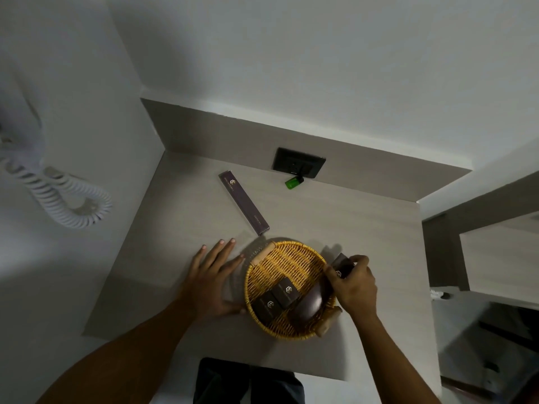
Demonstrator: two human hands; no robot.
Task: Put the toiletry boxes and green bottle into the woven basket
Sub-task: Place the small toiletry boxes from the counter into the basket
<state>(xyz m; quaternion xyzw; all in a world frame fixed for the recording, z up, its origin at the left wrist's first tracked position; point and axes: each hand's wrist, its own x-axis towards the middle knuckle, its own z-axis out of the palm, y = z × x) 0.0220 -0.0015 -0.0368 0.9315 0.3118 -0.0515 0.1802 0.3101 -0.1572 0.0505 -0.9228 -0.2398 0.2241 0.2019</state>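
Note:
A round woven basket [291,255] sits on the counter near its front edge. Inside lie two small dark toiletry boxes [277,298] and a dark oval item [309,303]. My right hand [354,282] grips another small dark box [341,265] at the basket's right rim. My left hand [211,279] rests flat on the counter, fingers spread, its thumb against the basket's left side. A long purple box [243,202] lies on the counter behind the basket. A green bottle [293,182] lies near the back wall.
A black wall socket [299,162] sits on the backsplash right behind the green bottle. A white coiled cord [62,196] hangs on the left wall. The counter [175,228] ends at a mirror or panel on the right.

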